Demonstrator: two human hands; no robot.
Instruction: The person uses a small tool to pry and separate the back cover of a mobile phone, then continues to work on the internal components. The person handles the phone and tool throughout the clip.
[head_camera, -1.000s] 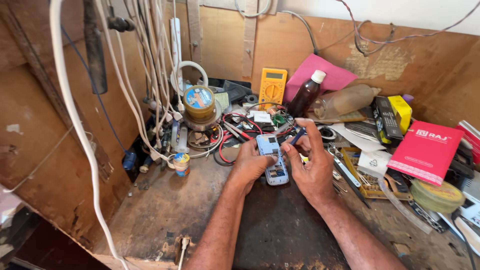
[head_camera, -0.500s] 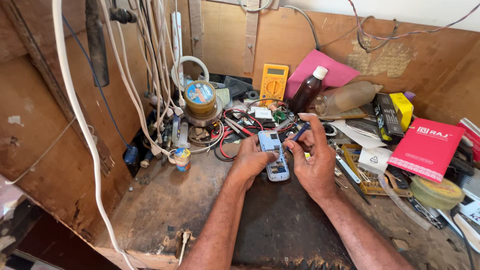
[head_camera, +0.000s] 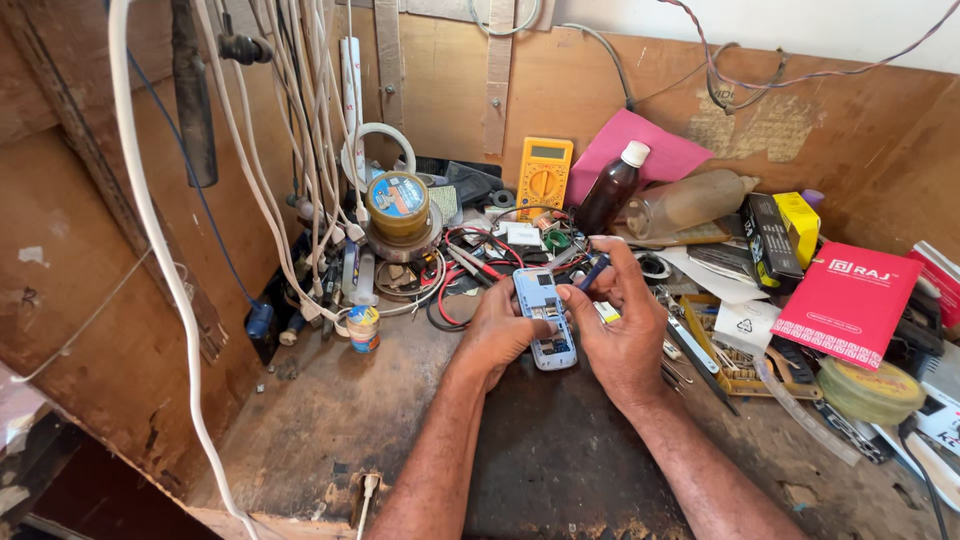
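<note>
Two bare hands meet over the middle of the dark, scarred wooden counter, which is crowded at its back edge with clutter: a yellow multimeter, a brown bottle with a white cap, a red flat box and a round tin with a blue-and-gold lid under hanging white cables. Between the hands lies the small pale-blue opened mobile phone, its inner board showing, flat on the counter with its long axis running away from the person, tilted slightly left at the far end. The left hand is curled against the phone's left edge, thumb pressed near its middle, steadying it. The right hand sits just to the right of the phone, closer to its upper half, fingers pinched round a thin dark-blue tool — probably a small screwdriver or probe, though its tip is hard to make out. That tool slants down and leftward toward the phone's upper right side, so the work point lies just left of the right hand's fingertips.
</note>
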